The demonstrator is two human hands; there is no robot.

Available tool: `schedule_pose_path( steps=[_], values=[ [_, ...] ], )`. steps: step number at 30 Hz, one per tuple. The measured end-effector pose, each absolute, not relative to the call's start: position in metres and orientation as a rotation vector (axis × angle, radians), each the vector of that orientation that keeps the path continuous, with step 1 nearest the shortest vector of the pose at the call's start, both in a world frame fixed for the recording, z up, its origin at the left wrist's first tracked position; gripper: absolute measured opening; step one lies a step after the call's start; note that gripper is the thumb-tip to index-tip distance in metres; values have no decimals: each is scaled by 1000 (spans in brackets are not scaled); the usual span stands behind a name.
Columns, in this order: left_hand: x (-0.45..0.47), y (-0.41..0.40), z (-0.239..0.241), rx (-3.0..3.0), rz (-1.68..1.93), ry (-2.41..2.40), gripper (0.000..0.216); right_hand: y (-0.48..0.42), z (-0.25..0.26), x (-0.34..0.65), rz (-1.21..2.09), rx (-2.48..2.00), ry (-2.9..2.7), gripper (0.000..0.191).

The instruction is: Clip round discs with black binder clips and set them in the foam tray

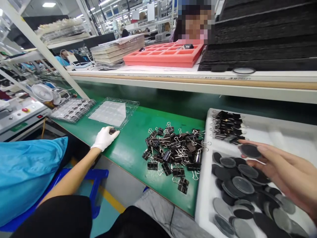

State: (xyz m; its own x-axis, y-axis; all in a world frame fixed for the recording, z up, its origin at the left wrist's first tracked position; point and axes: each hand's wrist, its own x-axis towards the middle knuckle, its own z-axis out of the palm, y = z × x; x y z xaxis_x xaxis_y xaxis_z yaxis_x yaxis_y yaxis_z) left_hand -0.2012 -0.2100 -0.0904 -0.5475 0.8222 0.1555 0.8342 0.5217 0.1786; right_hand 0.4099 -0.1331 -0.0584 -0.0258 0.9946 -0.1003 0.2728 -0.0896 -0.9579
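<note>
My left hand (105,137), in a white glove, rests on the green bench (131,145) near its front edge. Its fingers are closed on a small dark round part (113,131), just in front of a clear blister tray (111,113). My right hand (284,175) is bare and hovers over a white tray (204,185) at the right. It pinches a black disc (250,150) between thumb and fingers. Below it in the tray lie several black and grey discs (239,185).
A heap of black binder clips (173,152) lies mid-bench, and a row of clips (226,127) sits at the tray's far end. A second blister tray with parts (71,109) is at left. The shelf above holds a red foam tray (164,53) and black foam stacks (262,36). A person sits opposite.
</note>
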Motion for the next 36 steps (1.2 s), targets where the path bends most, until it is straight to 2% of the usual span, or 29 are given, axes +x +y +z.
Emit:
schedule_pose_path(
  steps=[5, 8, 14, 16, 19, 22, 25, 28, 31, 34, 36],
  values=[
    [-179, -216, -96, -2057, -544, -2352, 31, -143, -38, 371, 1339, -1395, -1272, 38],
    [-128, -205, -79, -2258, -914, -2163, 28, -148, -25, 342, 1355, -1301, -1444, 49],
    [12, -146, -21, -2701, -1905, -2086, 38, -146, 0, 259, 1311, -1026, -1640, 42],
    [40, -124, -9, -2897, -2111, -1997, 45, -138, 2, 239, 1175, -975, -1619, 37],
    [61, -100, -2, -3197, -2302, -1725, 62, -121, -2, 226, 796, -937, -1560, 24],
    [66, -90, 0, -3329, -2271, -1456, 72, -106, -10, 227, 422, -1019, -1504, 18],
    [61, -85, 1, -3416, -2040, -1428, 61, -96, -16, 227, 292, -1117, -1519, 21],
    [50, -76, 1, -3508, -1756, -1476, 54, -84, -19, 219, 449, -1146, -1557, 23],
    [36, -60, -2, -3581, -1558, -1453, 50, -67, -21, 206, 740, -1152, -1555, 32],
    [18, -40, -8, -3534, -1563, -1520, 44, -46, -24, 198, 991, -1162, -1547, 43],
    [2, -23, -17, -3469, -1553, -1650, 37, -32, -24, 199, 1004, -1169, -1596, 46]
  ],
)
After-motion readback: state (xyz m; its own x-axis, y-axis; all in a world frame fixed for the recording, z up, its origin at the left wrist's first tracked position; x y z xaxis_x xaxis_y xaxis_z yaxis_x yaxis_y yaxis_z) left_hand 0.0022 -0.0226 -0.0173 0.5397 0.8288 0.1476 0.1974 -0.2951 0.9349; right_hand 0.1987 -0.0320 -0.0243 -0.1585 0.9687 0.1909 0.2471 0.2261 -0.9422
